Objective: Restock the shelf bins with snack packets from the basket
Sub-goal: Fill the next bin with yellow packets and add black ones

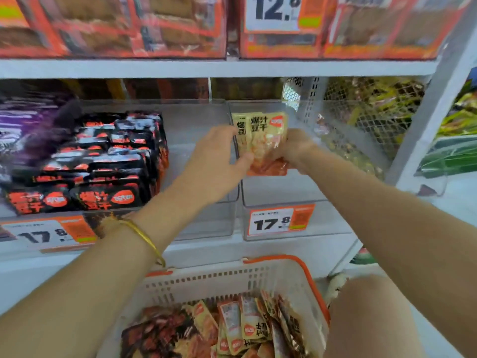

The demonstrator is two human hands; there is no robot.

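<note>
A small stack of yellow and orange snack packets (265, 136) stands upright over the clear right-hand shelf bin (296, 197). My left hand (219, 161) grips the stack from the left, thumb on its lower front. From the right, my right hand (294, 148) grips the same stack. Below, a white basket with an orange rim (232, 277) holds several more yellow and dark red packets (247, 326). The clear middle bin (196, 125) is partly hidden behind my left forearm.
Black and orange packets (103, 164) fill the left part of the shelf. Price tags reading 17.8 (273, 223) hang on the bin fronts. A white mesh divider (361, 112) stands to the right. Red boxes (129, 27) line the shelf above. My knee (369, 319) is beside the basket.
</note>
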